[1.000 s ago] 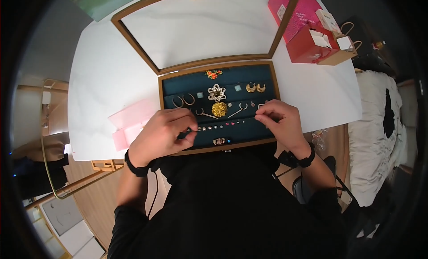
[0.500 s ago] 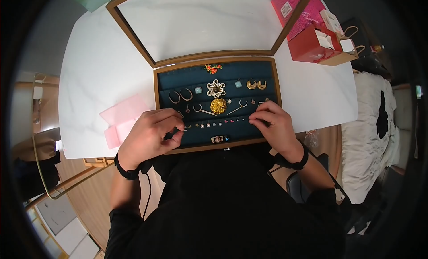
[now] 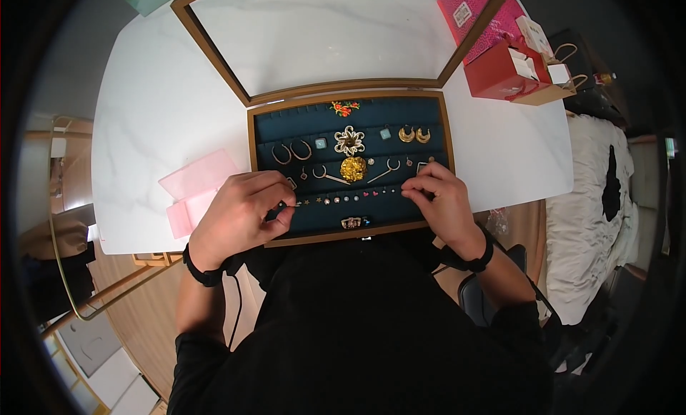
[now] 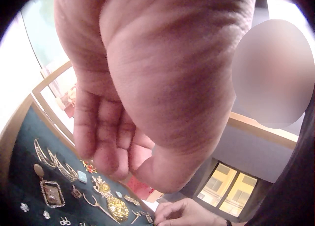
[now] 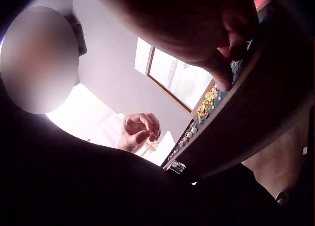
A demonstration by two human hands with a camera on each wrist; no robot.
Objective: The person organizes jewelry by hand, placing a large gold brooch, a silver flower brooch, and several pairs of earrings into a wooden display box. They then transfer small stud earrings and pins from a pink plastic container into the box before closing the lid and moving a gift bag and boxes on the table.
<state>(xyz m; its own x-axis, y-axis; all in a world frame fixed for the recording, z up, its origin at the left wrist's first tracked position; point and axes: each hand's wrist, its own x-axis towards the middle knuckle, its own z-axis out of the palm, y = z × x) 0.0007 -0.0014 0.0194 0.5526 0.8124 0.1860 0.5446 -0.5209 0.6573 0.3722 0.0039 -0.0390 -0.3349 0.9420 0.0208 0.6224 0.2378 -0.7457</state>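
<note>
A wooden jewelry case [image 3: 444, 122], lined in dark teal, lies before me with its glass lid [image 3: 214, 47] raised. Along its lower ridge runs a row of small stud earrings [image 3: 346, 198]. My left hand [image 3: 246, 208] bends its thumb and fingers together at the row's left end. At the right end, close above the row, my right hand [image 3: 444, 200] brings thumb and forefinger near each other. I cannot tell if either hand pinches a stud. A gold round brooch [image 3: 353, 169] and a pearly flower brooch [image 3: 349, 140] sit mid-case. A rectangular drop earring [image 4: 51, 194] shows below my left hand.
Hoop earrings [image 3: 301, 150], gold crescent earrings [image 3: 423, 135] and rings [image 3: 350, 223] also fill the case. A pink box [image 3: 196, 190] lies left on the white table [image 3: 153, 115]. A red gift bag [image 3: 500, 72] stands back right.
My left hand has shifted left along the stud row, uncovering star-shaped studs. My right hand has come slightly left and closer to the row. The last half second shows hardly any movement.
</note>
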